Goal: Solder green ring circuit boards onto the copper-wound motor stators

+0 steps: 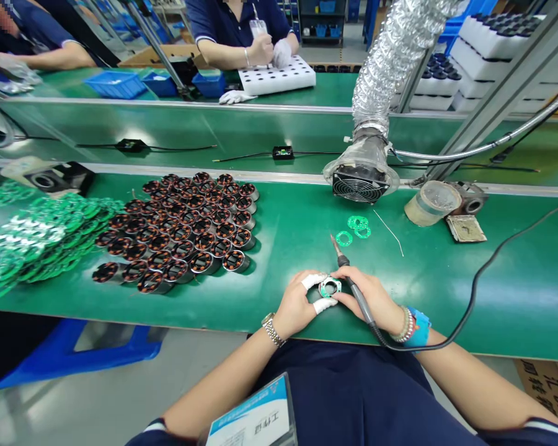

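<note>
At the front edge of the bench, my left hand, with white covers on two fingers, pinches a small round part topped by a green ring-shaped circuit board. My right hand grips a soldering iron, its tip pointing up and away to the left. Right-hand fingertips also touch the right side of the ring board. Several loose green ring boards lie just beyond the iron's tip. A thin strand of solder wire rests to their right. What sits beneath the held board is mostly hidden.
Many copper-wound motor stators stand left of my hands, beside a heap of green circuit boards. A fume-extractor fan hangs ahead. A tub and sponge tray sit right. The iron's cable crosses my right forearm. Co-workers sit opposite.
</note>
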